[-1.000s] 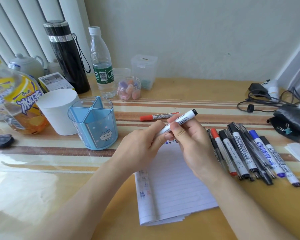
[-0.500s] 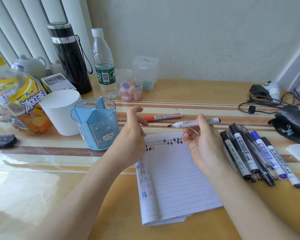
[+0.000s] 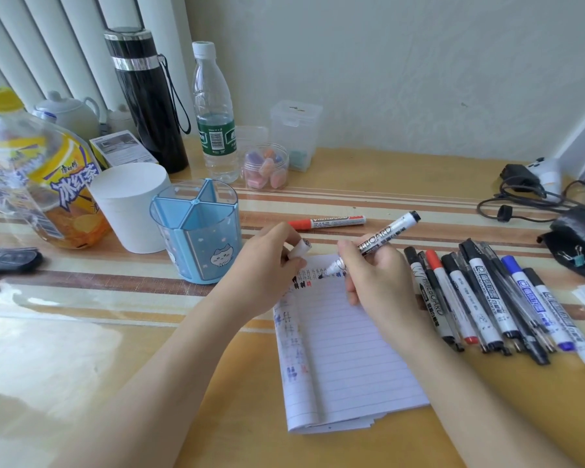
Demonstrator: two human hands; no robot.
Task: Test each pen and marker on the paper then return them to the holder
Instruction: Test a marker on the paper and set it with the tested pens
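A white whiteboard marker (image 3: 392,231) with a black end is being gripped by the right hand (image 3: 382,285). The fingers and thumb are being kept curled round its barrel, and its uncapped black tip is being held against the top edge of the white lined notepad (image 3: 348,349), among small black, red and blue test marks. The marker's pale cap (image 3: 298,249) is being pinched between the thumb and fingers of the left hand (image 3: 267,265), which is being rested at the notepad's upper left corner. The translucent blue pen holder (image 3: 196,231), divided into compartments, is being kept upright just left of that hand. A red-capped marker (image 3: 328,221) is being left lying on the striped wooden tabletop (image 3: 149,332) beyond both hands. A row of black, red and blue markers and pens (image 3: 487,298) is being kept side by side just right of the right hand.
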